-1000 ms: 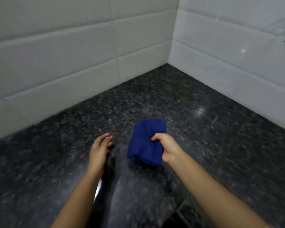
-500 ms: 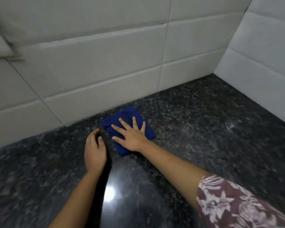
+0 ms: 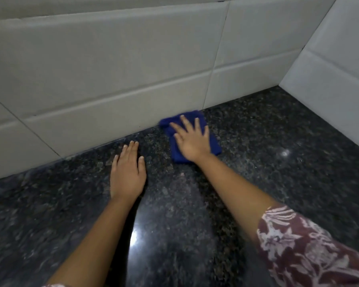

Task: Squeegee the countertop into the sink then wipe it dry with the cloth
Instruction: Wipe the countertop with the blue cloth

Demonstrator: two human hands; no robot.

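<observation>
A folded dark blue cloth (image 3: 215,146) lies flat on the black speckled granite countertop (image 3: 278,172), close to the foot of the back wall. My right hand (image 3: 190,139) presses on it, palm down, fingers spread over most of the fabric. To its left, my left hand (image 3: 127,172) rests flat on the bare stone with its fingers together and nothing in it. Neither the squeegee nor the sink is in view.
Pale tiled walls rise at the back (image 3: 112,79) and at the right (image 3: 340,79), meeting in a corner at the far right. A bright reflection (image 3: 134,238) shines on the glossy stone between my forearms.
A second ago my right hand held the cloth bunched above the counter. It then laid it flat by the back wall and now presses it, shifted rightward. My left hand flattened onto the stone.
</observation>
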